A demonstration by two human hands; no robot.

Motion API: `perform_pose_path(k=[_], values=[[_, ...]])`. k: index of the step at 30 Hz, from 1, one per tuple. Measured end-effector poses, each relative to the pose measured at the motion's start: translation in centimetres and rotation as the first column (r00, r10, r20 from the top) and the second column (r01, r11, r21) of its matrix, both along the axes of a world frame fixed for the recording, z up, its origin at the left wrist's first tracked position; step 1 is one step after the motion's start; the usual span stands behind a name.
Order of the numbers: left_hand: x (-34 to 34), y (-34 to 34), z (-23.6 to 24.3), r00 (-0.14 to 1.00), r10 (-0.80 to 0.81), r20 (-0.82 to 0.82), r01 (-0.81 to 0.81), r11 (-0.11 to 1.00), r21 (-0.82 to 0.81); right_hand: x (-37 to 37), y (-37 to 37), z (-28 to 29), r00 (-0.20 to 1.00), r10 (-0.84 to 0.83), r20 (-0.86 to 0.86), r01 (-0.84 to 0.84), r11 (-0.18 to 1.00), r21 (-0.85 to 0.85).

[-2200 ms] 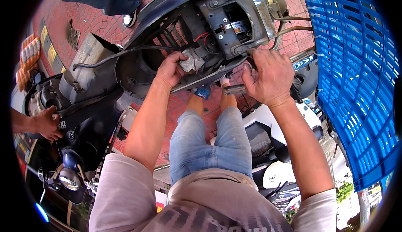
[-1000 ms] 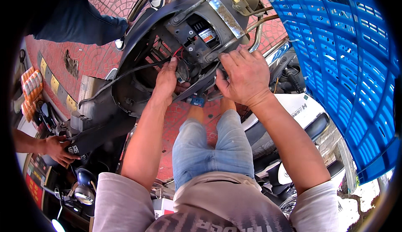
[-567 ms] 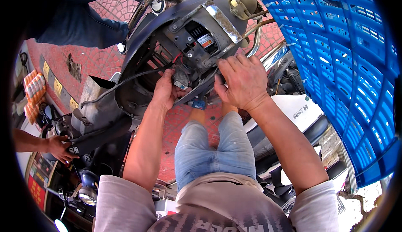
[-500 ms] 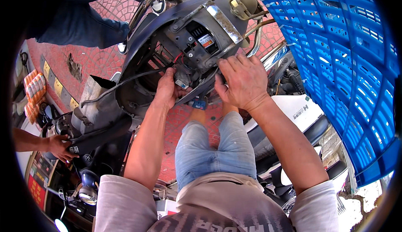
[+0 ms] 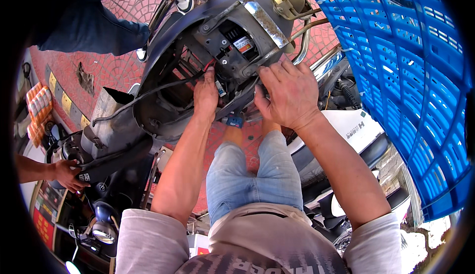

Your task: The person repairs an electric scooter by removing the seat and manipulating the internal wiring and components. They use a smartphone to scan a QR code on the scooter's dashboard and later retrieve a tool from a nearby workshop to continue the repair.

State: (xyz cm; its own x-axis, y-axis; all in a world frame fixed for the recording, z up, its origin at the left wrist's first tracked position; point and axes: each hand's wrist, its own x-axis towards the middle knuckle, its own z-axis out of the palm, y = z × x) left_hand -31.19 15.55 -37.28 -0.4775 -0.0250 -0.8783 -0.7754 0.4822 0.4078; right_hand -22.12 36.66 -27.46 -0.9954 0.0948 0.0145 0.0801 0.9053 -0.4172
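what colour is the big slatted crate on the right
Bright blue; the crate shows best in the head view.

My left hand [image 5: 206,94] and right hand [image 5: 286,94] side by side on the scooter's open front housing [image 5: 217,41], crate [image 5: 410,76] to my right, another person's hand [image 5: 67,174] far left on a second scooter [image 5: 99,175]

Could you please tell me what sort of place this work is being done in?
Probably an outdoor scooter repair spot: a stripped scooter body stands on red brick paving, other scooters are parked close by, and a blue plastic crate hangs alongside.
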Motion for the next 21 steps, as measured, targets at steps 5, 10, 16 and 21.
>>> perform_pose_path(k=[5,10,16,21], values=[[-0.3,-0.4,0.8,0.968,0.199,0.150,-0.203,0.979,0.014,0.1,0.0,-0.2,1.000,-0.006,-0.022,0.006,1.000,0.005],[-0.7,-0.4,1.9,0.967,0.165,0.192,-0.177,0.983,0.047,0.1,0.1,0.0,1.000,-0.001,-0.025,0.001,1.000,-0.010],[-0.7,-0.1,1.7,0.954,0.228,0.193,-0.242,0.969,0.052,0.1,0.1,0.0,1.000,-0.002,-0.012,0.002,1.000,-0.018],[-2.0,-0.3,1.8,0.939,0.240,0.247,-0.263,0.962,0.068,0.2,0.1,-0.2,1.000,-0.006,-0.020,0.005,1.000,-0.022]])
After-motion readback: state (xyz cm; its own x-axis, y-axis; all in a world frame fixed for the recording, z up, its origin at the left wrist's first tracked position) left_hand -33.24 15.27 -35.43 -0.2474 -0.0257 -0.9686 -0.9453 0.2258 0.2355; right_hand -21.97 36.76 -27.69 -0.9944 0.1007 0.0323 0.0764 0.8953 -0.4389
